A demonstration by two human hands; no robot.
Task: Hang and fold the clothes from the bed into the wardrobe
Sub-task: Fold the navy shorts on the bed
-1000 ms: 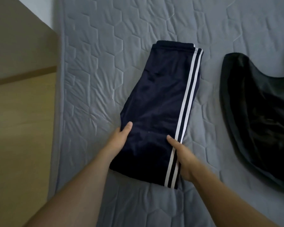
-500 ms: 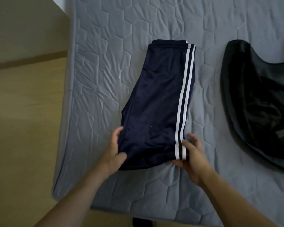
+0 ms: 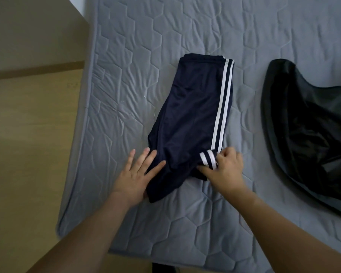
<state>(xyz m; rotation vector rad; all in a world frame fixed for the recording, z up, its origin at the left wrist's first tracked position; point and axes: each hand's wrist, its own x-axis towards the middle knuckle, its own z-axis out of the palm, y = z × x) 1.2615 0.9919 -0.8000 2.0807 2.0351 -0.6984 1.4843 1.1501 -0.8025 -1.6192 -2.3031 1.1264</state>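
On the grey quilted mattress [image 3: 185, 36], the left hand [image 3: 136, 176] presses flat-fingered on the folded navy white-striped track pants [image 3: 193, 119] to pin them while the right hand [image 3: 224, 168] pinches the striped hem, apparently folding it over.

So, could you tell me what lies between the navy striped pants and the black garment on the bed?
Nothing: the head view shows only bare grey quilted mattress between the navy pants and the black garment.

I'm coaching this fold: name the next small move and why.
Probably carry the near end up toward the far edge. The right hand pinches the striped corner of the navy pants, already turned over, while the left hand lies flat on the near edge.
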